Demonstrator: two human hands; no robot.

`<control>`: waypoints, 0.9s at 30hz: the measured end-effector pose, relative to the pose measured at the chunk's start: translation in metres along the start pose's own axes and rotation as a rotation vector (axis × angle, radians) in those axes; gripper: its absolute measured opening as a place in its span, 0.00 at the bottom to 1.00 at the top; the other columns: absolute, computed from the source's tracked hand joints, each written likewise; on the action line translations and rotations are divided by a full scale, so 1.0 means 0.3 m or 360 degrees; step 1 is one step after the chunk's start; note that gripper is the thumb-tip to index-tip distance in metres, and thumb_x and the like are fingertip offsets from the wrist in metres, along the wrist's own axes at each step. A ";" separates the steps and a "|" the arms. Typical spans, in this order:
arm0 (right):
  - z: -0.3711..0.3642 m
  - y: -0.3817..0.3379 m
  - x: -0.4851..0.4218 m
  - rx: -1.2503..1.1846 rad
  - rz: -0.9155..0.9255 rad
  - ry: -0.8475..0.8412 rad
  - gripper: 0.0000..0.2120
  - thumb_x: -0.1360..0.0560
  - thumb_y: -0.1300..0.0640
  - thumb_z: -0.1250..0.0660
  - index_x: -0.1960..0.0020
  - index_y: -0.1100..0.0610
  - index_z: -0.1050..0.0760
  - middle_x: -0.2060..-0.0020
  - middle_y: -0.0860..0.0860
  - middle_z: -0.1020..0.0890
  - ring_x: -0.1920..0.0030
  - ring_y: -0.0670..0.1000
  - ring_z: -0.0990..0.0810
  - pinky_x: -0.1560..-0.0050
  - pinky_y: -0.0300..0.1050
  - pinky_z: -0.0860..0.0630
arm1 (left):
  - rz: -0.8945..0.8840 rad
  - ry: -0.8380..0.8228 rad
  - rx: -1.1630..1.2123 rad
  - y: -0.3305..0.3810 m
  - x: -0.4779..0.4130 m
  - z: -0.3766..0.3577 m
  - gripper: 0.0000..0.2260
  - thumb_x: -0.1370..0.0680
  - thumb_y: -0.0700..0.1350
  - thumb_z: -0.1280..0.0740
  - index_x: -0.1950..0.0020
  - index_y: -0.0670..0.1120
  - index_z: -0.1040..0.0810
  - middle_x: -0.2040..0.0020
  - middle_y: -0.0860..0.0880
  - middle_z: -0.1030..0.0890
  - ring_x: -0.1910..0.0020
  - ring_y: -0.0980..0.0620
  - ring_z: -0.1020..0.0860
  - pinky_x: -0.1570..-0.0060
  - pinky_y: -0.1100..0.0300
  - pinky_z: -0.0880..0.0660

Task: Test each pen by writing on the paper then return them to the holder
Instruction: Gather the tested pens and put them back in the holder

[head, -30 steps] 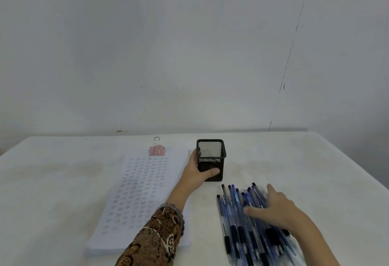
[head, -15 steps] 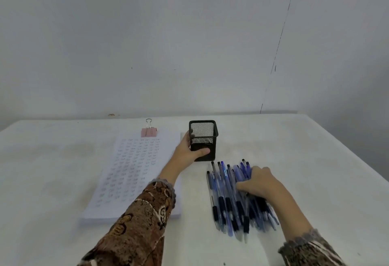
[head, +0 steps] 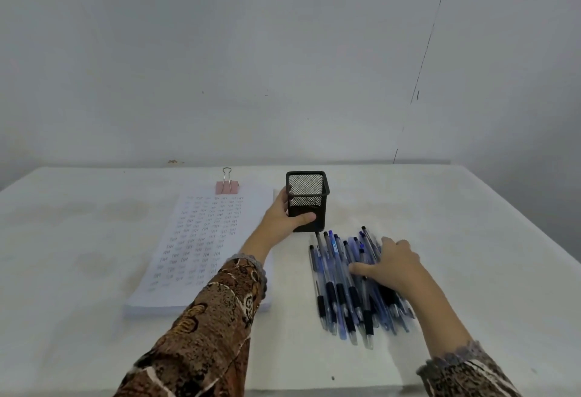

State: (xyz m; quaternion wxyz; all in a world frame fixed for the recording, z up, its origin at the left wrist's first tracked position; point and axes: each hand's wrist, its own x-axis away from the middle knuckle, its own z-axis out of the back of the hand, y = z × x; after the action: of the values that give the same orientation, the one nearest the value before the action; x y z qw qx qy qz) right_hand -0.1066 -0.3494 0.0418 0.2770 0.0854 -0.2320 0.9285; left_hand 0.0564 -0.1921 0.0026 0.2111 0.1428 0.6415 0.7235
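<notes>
Item 1. Holder (head: 306, 200): black mesh cup, upright on the worktop (head: 456, 239), just beyond the pens and beside the paper's right edge. No pen shows inside it. Your left hand (head: 284, 219) grips it, thumb laid across the near face and fingers (head: 284, 196) curled round the far-left side, most likely to steady so light a cup while pens are dropped in.

Item 2. Pens (head: 342, 283): a loose heap of blue and black ballpoints lying roughly parallel, between you and the holder. They are within easy reach of the writing hand, presumably so each can be drawn off in turn.

Item 3. Right hand (head: 397, 266): rests flat on the right part of the heap, fingers (head: 390, 244) spread and relaxed, thumb out to the left. It pinches no single pen as far as can be seen. By my judgement you are sorting or selecting, and no test has begun.

Item 4. Paper (head: 204, 239): a stack to the left, its top sheet filled with rows of small marks and held at the far edge by a pink binder clip (head: 227, 184), which keeps the sheets from shifting under a pen. Your patterned sleeve (head: 220, 318) crosses its near-right corner.
</notes>
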 end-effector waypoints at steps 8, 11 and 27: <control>0.005 0.029 -0.004 -0.0174 0.0182 -0.0114 0.40 0.30 0.38 0.33 0.26 0.56 0.42 0.32 0.58 0.38 0.35 0.57 0.32 0.34 0.50 0.32 | 0.0009 -0.0009 -0.0016 -0.003 -0.002 0.003 0.31 0.30 0.41 0.27 0.31 0.51 0.38 0.36 0.52 0.28 0.38 0.54 0.29 0.39 0.57 0.29; -0.018 0.026 -0.012 -0.0238 0.0186 0.0022 0.42 0.30 0.35 0.35 0.24 0.55 0.45 0.31 0.58 0.39 0.31 0.58 0.35 0.32 0.53 0.33 | -0.0002 -0.0013 -0.0006 -0.003 0.001 0.004 0.31 0.29 0.40 0.28 0.31 0.50 0.38 0.36 0.52 0.28 0.38 0.54 0.29 0.39 0.58 0.29; 0.011 -0.038 -0.044 0.0017 -0.0079 -0.0156 0.27 0.33 0.45 0.30 0.44 0.60 0.34 0.40 0.58 0.33 0.47 0.56 0.28 0.54 0.45 0.31 | 0.0016 -0.0038 0.0014 -0.003 -0.004 0.007 0.26 0.30 0.39 0.28 0.38 0.56 0.35 0.39 0.52 0.26 0.39 0.53 0.27 0.42 0.57 0.26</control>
State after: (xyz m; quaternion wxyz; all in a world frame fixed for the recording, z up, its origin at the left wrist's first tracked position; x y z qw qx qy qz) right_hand -0.0894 -0.3488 0.0451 0.2877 0.1380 -0.2382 0.9173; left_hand 0.0585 -0.1908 0.0020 0.2146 0.1557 0.6414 0.7199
